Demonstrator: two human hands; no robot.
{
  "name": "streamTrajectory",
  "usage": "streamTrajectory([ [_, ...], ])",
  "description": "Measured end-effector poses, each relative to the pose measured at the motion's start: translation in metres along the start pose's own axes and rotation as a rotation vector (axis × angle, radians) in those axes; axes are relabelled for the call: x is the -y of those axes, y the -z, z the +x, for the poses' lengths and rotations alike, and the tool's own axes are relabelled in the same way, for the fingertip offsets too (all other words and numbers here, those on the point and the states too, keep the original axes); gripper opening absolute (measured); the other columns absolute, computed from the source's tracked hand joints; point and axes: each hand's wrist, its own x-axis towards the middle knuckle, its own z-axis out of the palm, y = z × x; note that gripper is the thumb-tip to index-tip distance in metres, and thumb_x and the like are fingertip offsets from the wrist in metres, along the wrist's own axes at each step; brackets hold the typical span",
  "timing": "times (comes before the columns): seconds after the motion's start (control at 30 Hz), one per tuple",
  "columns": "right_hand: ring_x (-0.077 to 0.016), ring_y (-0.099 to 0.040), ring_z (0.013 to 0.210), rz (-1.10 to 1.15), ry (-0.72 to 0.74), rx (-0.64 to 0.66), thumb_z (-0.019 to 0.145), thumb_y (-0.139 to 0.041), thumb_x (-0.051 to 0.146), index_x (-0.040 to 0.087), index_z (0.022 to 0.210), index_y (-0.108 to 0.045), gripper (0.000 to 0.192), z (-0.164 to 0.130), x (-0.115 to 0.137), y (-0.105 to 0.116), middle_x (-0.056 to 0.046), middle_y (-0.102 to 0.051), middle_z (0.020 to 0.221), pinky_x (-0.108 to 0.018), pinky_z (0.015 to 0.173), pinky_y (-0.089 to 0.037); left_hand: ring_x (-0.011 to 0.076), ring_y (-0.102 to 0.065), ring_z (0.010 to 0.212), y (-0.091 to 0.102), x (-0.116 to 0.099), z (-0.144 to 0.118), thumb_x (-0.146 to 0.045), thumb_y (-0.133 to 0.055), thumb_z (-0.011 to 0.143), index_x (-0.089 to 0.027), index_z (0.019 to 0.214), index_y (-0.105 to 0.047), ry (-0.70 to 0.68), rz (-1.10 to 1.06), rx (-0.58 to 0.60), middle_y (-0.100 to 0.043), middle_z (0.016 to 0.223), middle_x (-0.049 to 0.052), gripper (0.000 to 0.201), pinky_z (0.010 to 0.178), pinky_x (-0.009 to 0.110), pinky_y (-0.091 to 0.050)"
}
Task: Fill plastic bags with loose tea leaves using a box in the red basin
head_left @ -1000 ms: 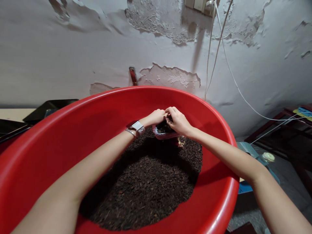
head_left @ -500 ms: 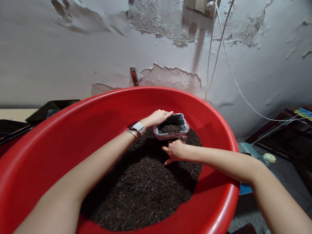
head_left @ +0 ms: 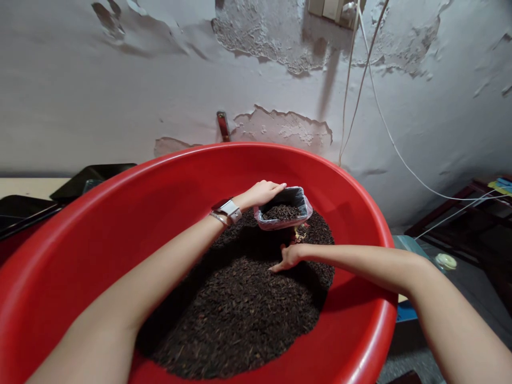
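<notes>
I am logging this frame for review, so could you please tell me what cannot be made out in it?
- Head view: the right hand fingertips are sunk in the dark loose tea; whether they hold any is hidden.
- The left hand fingers are hidden behind the clear bag.
- The bag's bottom is sunk in the heap.
- The red basin near rim is cut off by the bottom edge.

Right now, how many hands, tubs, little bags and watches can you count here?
Hands: 2, the left hand gripping the bag's rim, the right hand resting on the dark loose tea
Red tub: 1
Small plastic bag, part filled: 1
Wristwatch: 1
Total: 5
</notes>
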Motion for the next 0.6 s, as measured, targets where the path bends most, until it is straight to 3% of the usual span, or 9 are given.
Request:
streamTrajectory([
  [0.13,-0.0340,-0.031,0.129,0.065,-0.088,0.093,0.065,-0.061,0.062,-0.002,0.142,-0.014,0.110,-0.010,0.000,0.006,-0.027,-0.025,0.142,-0.036,0.099,-0.037,0.0225,-0.061,0.091,0.003,-0.003,-0.002,-0.049,-0.022,0.090,-0.016,0.107,-0.065,0.010,0.011,0.010,-0.066,0.107,0.011,0.057,0.076,0.026,-0.041],
  [0.37,-0.0326,-0.043,0.121,0.115,-0.052,0.074,0.068,-0.062,0.056,-0.003,0.141,-0.018,0.104,-0.015,0.000,0.008,-0.025,-0.044,0.131,-0.036,0.093,-0.043,0.0201,-0.060,0.089,0.005,-0.004,-0.006,-0.052,-0.034,0.086,-0.019,0.106,-0.065,-0.085,-0.107,0.026,-0.067,0.105,0.006,0.050,0.075,0.024,-0.041],
  [0.5,-0.0339,-0.048,0.117,0.071,-0.071,0.089,0.067,-0.065,0.054,-0.001,0.140,-0.022,0.101,-0.012,0.003,0.008,-0.026,-0.045,0.129,-0.039,0.089,-0.046,0.0186,-0.060,0.083,0.002,0.011,0.001,-0.048,-0.048,0.079,-0.017,0.102,-0.067,-0.109,-0.224,0.026,-0.069,0.096,0.004,0.043,0.072,0.023,-0.042],
  [0.6,-0.0337,-0.041,0.122,0.041,-0.072,0.081,0.066,-0.064,0.056,0.001,0.140,-0.025,0.100,-0.008,0.003,0.007,-0.026,-0.039,0.134,-0.039,0.095,-0.041,0.0196,-0.059,0.081,0.000,0.034,0.004,-0.051,-0.054,0.072,-0.014,0.097,-0.068,0.001,-0.383,-0.079,-0.069,0.090,0.003,0.047,0.071,0.024,-0.043],
])
